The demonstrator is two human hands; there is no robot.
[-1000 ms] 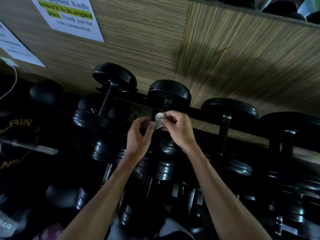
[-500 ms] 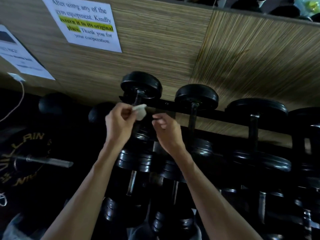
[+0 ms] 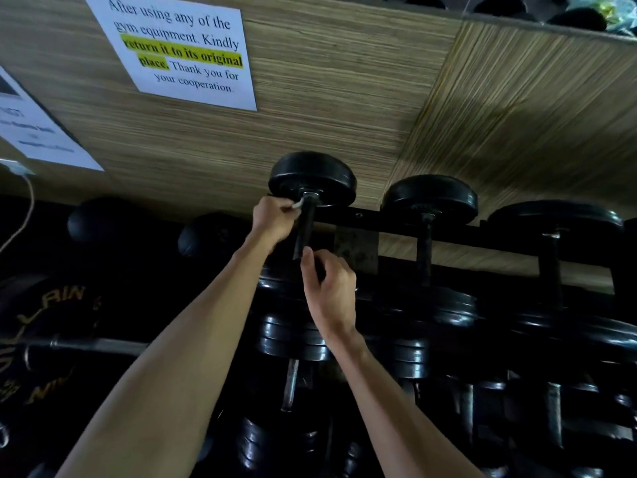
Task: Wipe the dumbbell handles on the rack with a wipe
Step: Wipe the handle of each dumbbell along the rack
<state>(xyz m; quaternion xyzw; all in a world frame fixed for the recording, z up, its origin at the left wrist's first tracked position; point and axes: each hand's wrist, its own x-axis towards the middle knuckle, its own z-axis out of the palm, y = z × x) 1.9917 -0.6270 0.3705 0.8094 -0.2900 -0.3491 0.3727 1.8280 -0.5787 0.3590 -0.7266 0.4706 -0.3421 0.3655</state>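
Black dumbbells lie in rows on a dark rack [image 3: 396, 226] against a wood-grain wall. My left hand [image 3: 274, 220] pinches a small white wipe [image 3: 297, 204] against the top of the leftmost upper dumbbell's handle [image 3: 305, 229], just below its far head [image 3: 312, 179]. Lower on the same handle, my right hand [image 3: 329, 291] has its fingers curled around the bar. Most of the wipe is hidden inside my left fingers.
Two more dumbbells [image 3: 429, 201] [image 3: 555, 222] sit to the right on the upper rail, with several below. A printed notice [image 3: 182, 46] hangs on the wall. A barbell with a lettered plate [image 3: 41, 339] lies at the left, and a white cable [image 3: 24, 208] hangs beside it.
The wipe passed from my right hand to my left. My left hand then carried it up to the top of the leftmost handle, and my right hand took hold of that handle lower down.
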